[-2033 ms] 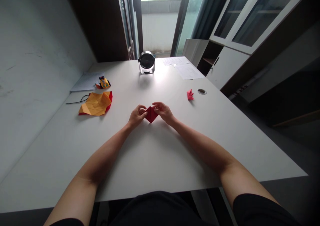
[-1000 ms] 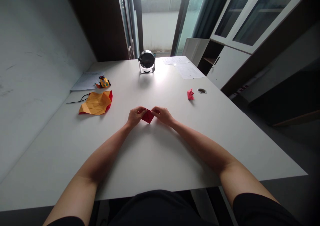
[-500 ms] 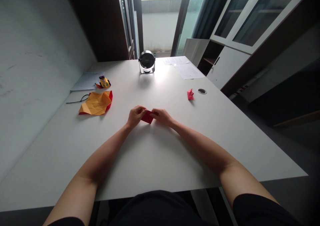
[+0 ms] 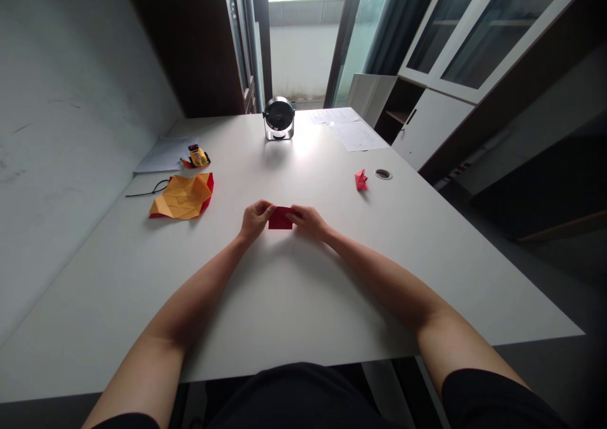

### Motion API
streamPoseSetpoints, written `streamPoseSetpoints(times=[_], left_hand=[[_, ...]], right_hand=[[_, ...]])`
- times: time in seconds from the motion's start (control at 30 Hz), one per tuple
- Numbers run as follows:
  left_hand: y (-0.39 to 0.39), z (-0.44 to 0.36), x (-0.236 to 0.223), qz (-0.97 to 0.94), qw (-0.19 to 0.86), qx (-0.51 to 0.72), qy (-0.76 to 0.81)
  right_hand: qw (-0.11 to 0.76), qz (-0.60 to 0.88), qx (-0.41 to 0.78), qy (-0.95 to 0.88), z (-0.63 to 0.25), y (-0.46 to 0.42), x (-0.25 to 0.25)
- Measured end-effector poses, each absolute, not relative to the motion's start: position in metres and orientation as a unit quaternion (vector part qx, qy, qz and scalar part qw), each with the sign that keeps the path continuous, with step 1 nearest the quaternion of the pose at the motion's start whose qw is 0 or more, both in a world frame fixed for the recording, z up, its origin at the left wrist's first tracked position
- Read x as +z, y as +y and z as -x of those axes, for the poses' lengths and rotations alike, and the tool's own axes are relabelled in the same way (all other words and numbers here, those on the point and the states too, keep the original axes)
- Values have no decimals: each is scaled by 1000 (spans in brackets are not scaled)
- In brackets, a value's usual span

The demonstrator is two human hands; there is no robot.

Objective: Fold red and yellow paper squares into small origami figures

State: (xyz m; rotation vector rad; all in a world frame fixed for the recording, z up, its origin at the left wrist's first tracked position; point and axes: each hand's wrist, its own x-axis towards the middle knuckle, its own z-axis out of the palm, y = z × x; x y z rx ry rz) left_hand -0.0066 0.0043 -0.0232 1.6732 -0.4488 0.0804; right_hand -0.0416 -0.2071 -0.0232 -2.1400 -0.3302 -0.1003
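A small folded piece of red paper is held between my two hands, just above or on the white table; I cannot tell which. It looks like a flat rectangle with its long edge facing me. My left hand pinches its upper left corner. On the opposite side, my right hand grips the right edge, with the thumb lying on the paper's face. Off to the right stands a small folded red paper figure. A creased sheet of orange and red paper lies to the left.
The white table spreads around my hands. A round black device on a stand is at the far edge. Printed papers lie at the back right. A small yellow object and a black cable tie are at the left.
The red paper has turned from a slanted, corner-down position to a level rectangle. My left hand has shifted slightly left. The other things have stayed put.
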Motion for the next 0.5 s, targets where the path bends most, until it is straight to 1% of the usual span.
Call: streamPoseSetpoints(times=[0.13, 0.23, 0.5], left_hand=[[4, 8, -24, -759, 614, 45, -211], [4, 8, -24, -773, 593, 52, -219], [2, 8, -26, -784, 579, 54, -218]], right_hand=[[492, 859, -55, -129, 43, -208, -18], [493, 859, -59, -128, 43, -209, -17], [498, 855, -80, -118, 44, -210, -15]])
